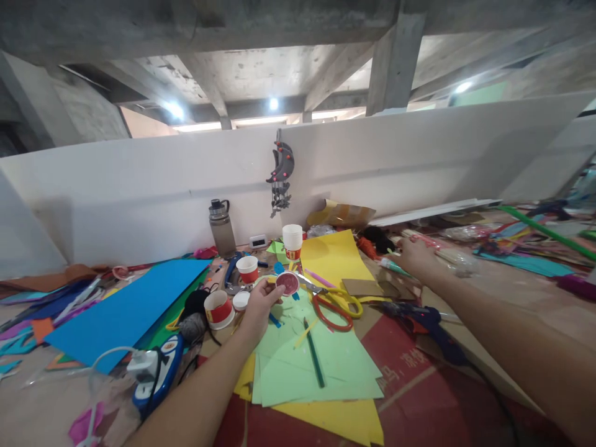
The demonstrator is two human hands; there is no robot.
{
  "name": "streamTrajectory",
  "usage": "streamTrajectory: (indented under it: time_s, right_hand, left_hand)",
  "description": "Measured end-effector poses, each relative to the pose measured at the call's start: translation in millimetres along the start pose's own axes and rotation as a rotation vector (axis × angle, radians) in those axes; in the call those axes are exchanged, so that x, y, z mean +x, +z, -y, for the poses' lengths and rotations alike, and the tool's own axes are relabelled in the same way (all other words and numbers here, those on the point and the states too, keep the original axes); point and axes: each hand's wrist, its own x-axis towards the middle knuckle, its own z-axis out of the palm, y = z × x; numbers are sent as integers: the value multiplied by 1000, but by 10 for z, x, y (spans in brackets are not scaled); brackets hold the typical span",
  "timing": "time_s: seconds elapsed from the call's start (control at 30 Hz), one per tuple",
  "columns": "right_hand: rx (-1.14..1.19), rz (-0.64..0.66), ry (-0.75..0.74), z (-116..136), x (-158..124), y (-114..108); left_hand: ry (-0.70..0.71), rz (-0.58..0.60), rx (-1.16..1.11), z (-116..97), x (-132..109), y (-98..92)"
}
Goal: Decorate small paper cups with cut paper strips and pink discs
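Note:
My left hand point(258, 310) pinches a small round piece point(287, 284), dark pink with a white rim, with blue paper tabs sticking out. Scissors point(333, 310) with one red and one yellow handle lie just right of it. Below them, a green pencil point(314, 357) rests on light green paper point(279, 379). My right hand point(416, 257) reaches out to the right, its fingers curled beside a plastic-wrapped bundle of sticks point(451, 259); what they hold is unclear. A white and teal tube point(395, 268) lies near that hand. Dark blue glue gun point(433, 320) sits below my right forearm.
Paper cups point(292, 239) and a grey bottle point(222, 230) stand toward the white partition point(139, 198). Blue card point(135, 310) and a power strip point(161, 375) are at left. Yellow paper point(333, 254) lies behind the scissors. A dark moon-shaped ornament point(282, 164) hangs on the partition.

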Motion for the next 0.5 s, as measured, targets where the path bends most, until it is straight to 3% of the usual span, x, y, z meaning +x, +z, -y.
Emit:
streamTrajectory:
  time_s: [0.13,0.27,0.37,0.5]
  right_hand:
    - [101,114,-97,427,-189,54]
    - [702,450,-165,1071,-569,76]
    - [859,655,-245,1478,-880,74]
    - [964,708,-293,1751,-1138,139]
  left_hand:
    - [-25,0,-28,-21,8,9]
    - [-45,24,-51,-53,-23,47]
    - [-25,74,-36,-83,-62,88]
    - [2,181,-8,-114,-106,126]
